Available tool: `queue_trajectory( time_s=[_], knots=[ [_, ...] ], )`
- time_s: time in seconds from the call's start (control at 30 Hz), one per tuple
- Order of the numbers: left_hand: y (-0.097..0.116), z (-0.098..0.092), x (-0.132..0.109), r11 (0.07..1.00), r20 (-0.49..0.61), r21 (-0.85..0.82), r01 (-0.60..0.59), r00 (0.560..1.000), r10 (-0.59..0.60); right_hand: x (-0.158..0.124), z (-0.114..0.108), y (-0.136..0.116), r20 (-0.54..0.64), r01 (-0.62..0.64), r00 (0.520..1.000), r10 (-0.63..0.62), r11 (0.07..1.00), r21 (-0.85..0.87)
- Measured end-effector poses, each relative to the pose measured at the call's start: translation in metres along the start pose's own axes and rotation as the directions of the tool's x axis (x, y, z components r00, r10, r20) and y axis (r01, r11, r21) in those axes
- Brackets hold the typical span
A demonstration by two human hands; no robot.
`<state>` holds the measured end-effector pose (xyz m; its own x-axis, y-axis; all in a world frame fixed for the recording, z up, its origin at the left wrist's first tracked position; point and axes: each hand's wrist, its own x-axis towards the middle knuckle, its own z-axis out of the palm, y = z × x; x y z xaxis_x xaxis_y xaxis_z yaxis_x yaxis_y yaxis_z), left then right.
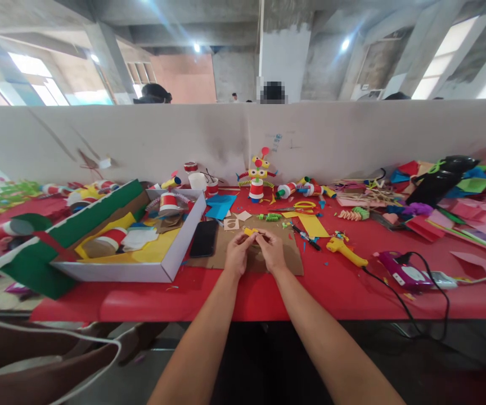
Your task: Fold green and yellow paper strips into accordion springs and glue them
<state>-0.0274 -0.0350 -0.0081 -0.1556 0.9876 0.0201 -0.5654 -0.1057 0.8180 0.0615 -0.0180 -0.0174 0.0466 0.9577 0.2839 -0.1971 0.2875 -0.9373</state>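
Above a brown cardboard sheet point(287, 260), my left hand point(238, 253) and my right hand point(271, 250) meet with fingers closed. Between their fingertips is a small yellow piece point(249, 231), apparently paper; its exact shape is too small to tell. Beyond the hands lie small cut cardboard pieces point(231, 224) and a green paper spring point(270, 217). A black marker point(306, 238) lies at the right edge of the cardboard. Just left of my left hand is a black phone point(203, 238).
A white-walled box point(116, 272) with yellow paper and cups stands left. At the right are a yellow glue gun point(346, 251), a purple power strip point(403, 273) with cables, and a black bottle point(441, 179). Scissors point(304, 205) and a paper-cup figure point(257, 188) sit behind, before a white partition point(162, 135).
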Motion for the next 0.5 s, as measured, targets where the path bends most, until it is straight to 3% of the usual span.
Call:
queue_trajectory(
  time_s=[0.17,0.27,0.4,0.5],
  knots=[
    [-0.005,0.004,0.011,0.994,-0.069,-0.075,0.084,0.994,-0.09,0.004,0.008,-0.002,-0.073,-0.078,0.994,0.085,0.992,0.1],
    [-0.006,0.005,0.024,0.984,-0.095,-0.074,0.164,0.981,-0.171,0.01,0.009,-0.002,-0.093,-0.104,0.99,0.104,0.995,0.009],
    [-0.002,-0.002,0.038,0.968,-0.059,-0.063,0.244,0.967,-0.248,0.027,0.0,-0.004,0.036,-0.133,0.989,0.14,0.978,-0.163],
    [0.003,-0.01,0.043,0.962,-0.068,-0.091,0.257,0.962,-0.263,0.062,-0.019,-0.013,0.178,-0.087,0.971,0.159,0.931,-0.355]
  ],
)
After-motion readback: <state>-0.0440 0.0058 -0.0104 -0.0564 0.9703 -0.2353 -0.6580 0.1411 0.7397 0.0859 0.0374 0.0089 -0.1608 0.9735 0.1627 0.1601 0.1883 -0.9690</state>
